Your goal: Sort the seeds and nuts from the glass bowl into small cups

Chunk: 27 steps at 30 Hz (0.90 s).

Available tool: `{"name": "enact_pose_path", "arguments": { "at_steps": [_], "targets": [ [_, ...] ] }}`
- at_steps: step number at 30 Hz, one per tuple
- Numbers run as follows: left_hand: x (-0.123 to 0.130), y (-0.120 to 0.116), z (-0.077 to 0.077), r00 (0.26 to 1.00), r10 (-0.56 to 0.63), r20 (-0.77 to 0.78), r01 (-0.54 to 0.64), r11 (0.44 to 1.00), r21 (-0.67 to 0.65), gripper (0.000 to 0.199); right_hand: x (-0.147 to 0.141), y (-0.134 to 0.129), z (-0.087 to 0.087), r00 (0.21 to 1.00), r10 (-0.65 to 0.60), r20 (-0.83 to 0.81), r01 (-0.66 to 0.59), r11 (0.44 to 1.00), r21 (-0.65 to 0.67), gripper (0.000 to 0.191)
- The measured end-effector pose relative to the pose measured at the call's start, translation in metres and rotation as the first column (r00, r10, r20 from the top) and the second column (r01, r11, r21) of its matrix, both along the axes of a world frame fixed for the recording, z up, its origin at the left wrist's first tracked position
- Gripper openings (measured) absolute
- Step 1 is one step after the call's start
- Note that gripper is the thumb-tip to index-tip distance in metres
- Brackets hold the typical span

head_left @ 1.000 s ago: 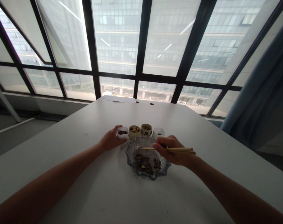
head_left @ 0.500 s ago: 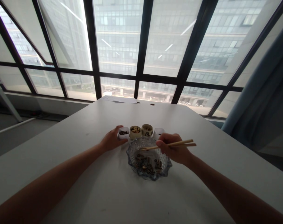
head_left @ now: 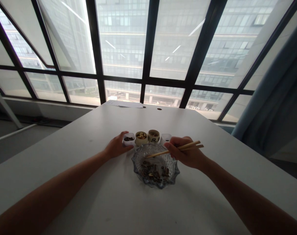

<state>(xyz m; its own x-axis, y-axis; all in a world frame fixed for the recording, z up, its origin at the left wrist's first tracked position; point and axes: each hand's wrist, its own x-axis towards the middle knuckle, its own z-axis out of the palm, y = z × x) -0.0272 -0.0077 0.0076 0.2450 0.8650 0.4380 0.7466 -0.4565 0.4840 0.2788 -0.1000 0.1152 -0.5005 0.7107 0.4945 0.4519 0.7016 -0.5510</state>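
Note:
My right hand (head_left: 185, 151) is closed around a pair of wooden chopsticks (head_left: 158, 154), whose tips are over the far left inside of a glass bowl (head_left: 136, 166). Dark, striped seed-like pieces (head_left: 155, 174) lie in the bottom of that bowl. With thumb and fingers around its left side, my left hand (head_left: 117, 146) grips a small white cup (head_left: 129, 143) holding dark pieces. Beside it stand a beige cup (head_left: 141, 141) of yellowish nuts and another beige cup (head_left: 153, 139) with a dark character on it. A second white cup (head_left: 165, 139) is partly hidden by my right hand.
The white table (head_left: 109, 202) carries everything. Papers (head_left: 125, 104) lie at its far edge, near a dark round hole (head_left: 159, 109). Framed windows stand beyond, and a blue curtain (head_left: 268, 94) hangs at the right.
The chopsticks have tilted, with their back ends higher and their tips closer together. My right hand has shifted slightly. My left hand stays at the white cup.

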Motion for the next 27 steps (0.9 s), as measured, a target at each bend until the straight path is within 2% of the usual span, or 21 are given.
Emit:
{"name": "enact_pose_path", "arguments": {
  "at_steps": [7, 14, 22, 27],
  "targets": [
    [0.000, 0.000, 0.000, 1.000, -0.008, 0.005, 0.007, 1.000, 0.017, 0.073, 0.006, 0.000, 0.003, 0.999, -0.022, -0.032, 0.020, 0.999, -0.045, 0.050],
    [0.001, -0.003, 0.003, 1.000, -0.009, 0.013, 0.009, 1.000, -0.006, 0.074, 0.008, -0.006, 0.019, 0.998, 0.026, 0.052, -0.026, 1.000, -0.002, 0.049],
    [0.001, -0.002, 0.003, 1.000, -0.011, 0.015, 0.011, 1.000, -0.005, 0.074, 0.016, -0.004, 0.018, 1.000, 0.019, 0.010, -0.019, 0.997, -0.073, 0.047],
    [0.000, -0.001, 0.001, 1.000, -0.011, 0.011, 0.011, 1.000, -0.012, 0.075, 0.016, -0.006, 0.020, 0.996, 0.084, 0.036, -0.079, 0.988, -0.136, 0.045]
  ]
}}
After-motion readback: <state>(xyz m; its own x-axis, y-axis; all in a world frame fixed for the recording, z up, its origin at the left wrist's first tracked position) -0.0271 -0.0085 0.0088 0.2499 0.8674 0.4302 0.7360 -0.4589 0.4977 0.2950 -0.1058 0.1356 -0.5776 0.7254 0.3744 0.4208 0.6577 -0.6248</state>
